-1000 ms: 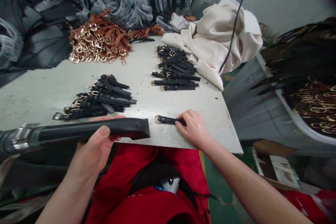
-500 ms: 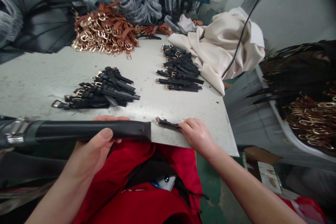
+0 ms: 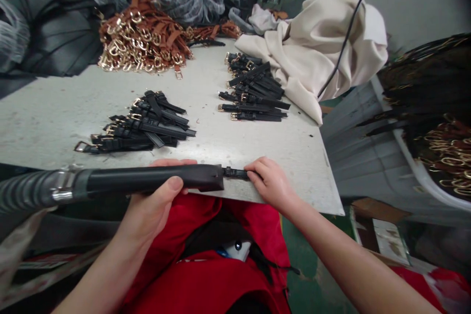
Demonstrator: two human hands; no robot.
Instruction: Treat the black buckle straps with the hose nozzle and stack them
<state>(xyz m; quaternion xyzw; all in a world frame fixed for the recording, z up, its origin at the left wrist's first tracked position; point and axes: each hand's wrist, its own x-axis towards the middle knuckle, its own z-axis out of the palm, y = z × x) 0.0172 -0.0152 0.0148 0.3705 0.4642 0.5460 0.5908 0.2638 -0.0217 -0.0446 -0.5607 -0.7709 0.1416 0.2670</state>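
My left hand [image 3: 158, 201] is wrapped round a black nozzle [image 3: 154, 177] with a flattened mouth, joined by a metal clamp [image 3: 64, 184] to a ribbed grey hose [image 3: 27, 189]. My right hand [image 3: 270, 181] pinches one end of a short black buckle strap [image 3: 236, 172]. The strap's other end lies right at the nozzle's mouth; whether it is inside I cannot tell. Beyond my left hand lies a pile of black buckle straps [image 3: 147, 125] with gold buckles. Farther right is a second pile of black straps [image 3: 257, 88].
On the pale table [image 3: 209, 142], brown straps with gold buckles [image 3: 147, 39] are heaped at the back. Cream fabric [image 3: 316, 44] is bunched at the back right, crossed by a black cable [image 3: 346, 39]. A grey bin [image 3: 353, 127] of straps stands right. Black sheets [image 3: 55, 34] lie back left.
The nozzle has moved right, and the gap between its mouth and the strap has closed. My right hand still pinches the strap. The view has shifted slightly.
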